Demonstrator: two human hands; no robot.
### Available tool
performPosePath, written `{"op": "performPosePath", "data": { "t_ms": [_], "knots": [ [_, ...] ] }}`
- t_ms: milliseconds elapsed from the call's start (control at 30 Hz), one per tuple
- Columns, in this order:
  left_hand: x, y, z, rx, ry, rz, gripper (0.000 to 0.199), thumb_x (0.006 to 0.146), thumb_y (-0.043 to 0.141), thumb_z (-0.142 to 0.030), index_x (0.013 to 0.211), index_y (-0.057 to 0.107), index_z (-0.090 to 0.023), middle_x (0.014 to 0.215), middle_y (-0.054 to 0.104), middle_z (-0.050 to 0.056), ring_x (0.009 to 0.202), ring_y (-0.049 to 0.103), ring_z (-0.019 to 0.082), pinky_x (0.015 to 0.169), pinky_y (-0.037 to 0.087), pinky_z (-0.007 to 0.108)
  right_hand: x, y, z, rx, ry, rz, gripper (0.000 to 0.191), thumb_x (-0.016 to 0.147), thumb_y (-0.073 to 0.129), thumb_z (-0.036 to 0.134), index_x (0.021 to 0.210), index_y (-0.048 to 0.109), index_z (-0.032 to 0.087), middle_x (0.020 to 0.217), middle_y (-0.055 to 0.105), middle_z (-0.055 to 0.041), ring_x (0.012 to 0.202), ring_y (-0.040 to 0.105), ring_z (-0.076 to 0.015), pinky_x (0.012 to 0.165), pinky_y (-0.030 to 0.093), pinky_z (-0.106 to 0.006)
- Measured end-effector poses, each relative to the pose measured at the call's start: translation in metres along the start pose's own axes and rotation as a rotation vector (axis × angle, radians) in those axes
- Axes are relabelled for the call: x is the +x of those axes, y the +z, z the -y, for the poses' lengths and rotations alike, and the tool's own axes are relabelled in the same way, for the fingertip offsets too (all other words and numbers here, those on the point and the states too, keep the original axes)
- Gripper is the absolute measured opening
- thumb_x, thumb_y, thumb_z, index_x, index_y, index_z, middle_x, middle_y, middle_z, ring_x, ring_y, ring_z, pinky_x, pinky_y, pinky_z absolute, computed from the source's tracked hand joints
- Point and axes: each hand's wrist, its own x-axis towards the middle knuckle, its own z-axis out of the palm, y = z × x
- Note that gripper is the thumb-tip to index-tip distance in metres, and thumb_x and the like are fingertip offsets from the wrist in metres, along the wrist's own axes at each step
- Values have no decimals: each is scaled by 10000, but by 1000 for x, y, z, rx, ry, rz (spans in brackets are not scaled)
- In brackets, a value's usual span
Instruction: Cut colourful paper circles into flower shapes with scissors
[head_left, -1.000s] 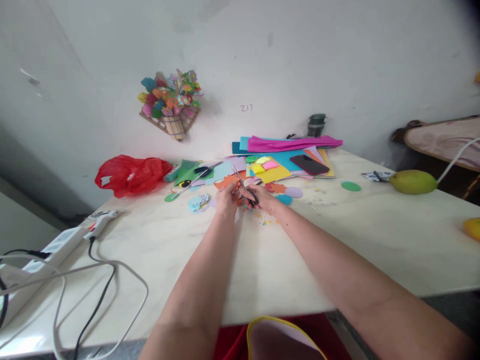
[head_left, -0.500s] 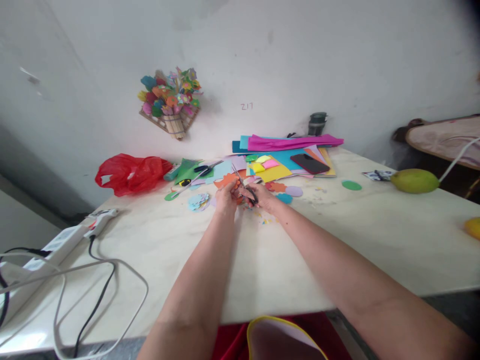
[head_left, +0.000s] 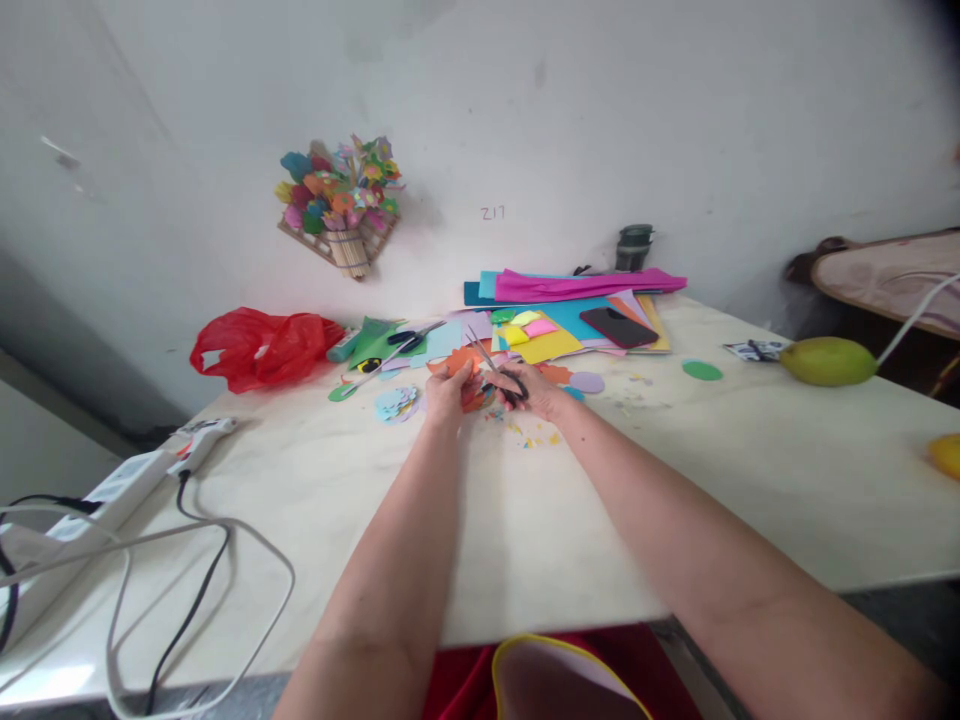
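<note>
My left hand (head_left: 448,392) pinches an orange piece of paper (head_left: 466,359) with a scalloped edge. In my right hand (head_left: 534,390) is a pair of scissors (head_left: 514,386) with dark handles, its blades pointing up and left, slightly parted and close to the orange paper. Whether the blades touch the paper I cannot tell. Small paper scraps (head_left: 534,436) lie on the table below my hands. Left of them sits a pile of light blue cut-outs (head_left: 397,402). A lilac paper disc (head_left: 587,382) lies to the right of my right hand.
A second pair of scissors (head_left: 406,341) rests behind left, near a red plastic bag (head_left: 262,345). Coloured sheets (head_left: 585,287) and a phone (head_left: 619,327) lie at the back. A green mango (head_left: 829,361) is on the right; a power strip (head_left: 131,478) and cables on the left.
My hands have drawn slightly apart. The scissors in my right hand have shifted a little right, away from the orange paper, which my left hand still holds.
</note>
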Motion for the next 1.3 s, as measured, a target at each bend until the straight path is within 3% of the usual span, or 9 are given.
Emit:
{"op": "performPosePath", "data": {
  "t_ms": [267,500,700,900,1100,1300],
  "knots": [
    [-3,-1,-2,40,22,65,451,561,923,-417,779,615,-170,579,615,-50,465,585,86,524,503,210,-6,-9,9,-54,-15,15,298,842,721,405,736,614,147,546,642,-8,372,522,-76,298,256,-161],
    [0,-1,2,3,17,25,379,567,929,-335,777,669,-159,726,707,11,622,680,130,658,577,263,-1,-14,5,-86,-28,68,313,830,732,394,691,591,151,546,626,4,370,514,-71,300,267,-165],
    [-1,-2,1,17,2,81,410,565,936,-374,786,669,-153,725,702,19,660,700,142,719,588,279,-5,-14,9,-120,-1,79,337,820,749,403,676,572,155,557,626,1,382,521,-70,301,266,-166],
    [-4,0,-2,28,-11,106,448,533,946,-423,742,649,-160,668,685,16,605,678,137,664,582,265,-11,-15,15,-120,4,123,320,823,727,410,711,587,146,557,623,3,392,523,-71,312,278,-167],
    [-7,1,-5,3,0,146,354,537,944,-327,721,695,-156,729,720,51,669,692,172,694,584,309,-14,-21,17,-110,-6,147,336,813,722,447,750,579,150,567,635,-5,412,534,-84,330,302,-173],
    [-9,1,-7,11,-2,148,334,488,943,-299,676,714,-145,710,724,62,607,652,151,605,545,278,-10,-24,13,-176,24,149,349,812,732,438,692,559,159,554,632,-12,409,535,-88,324,306,-180]
  ]
}}
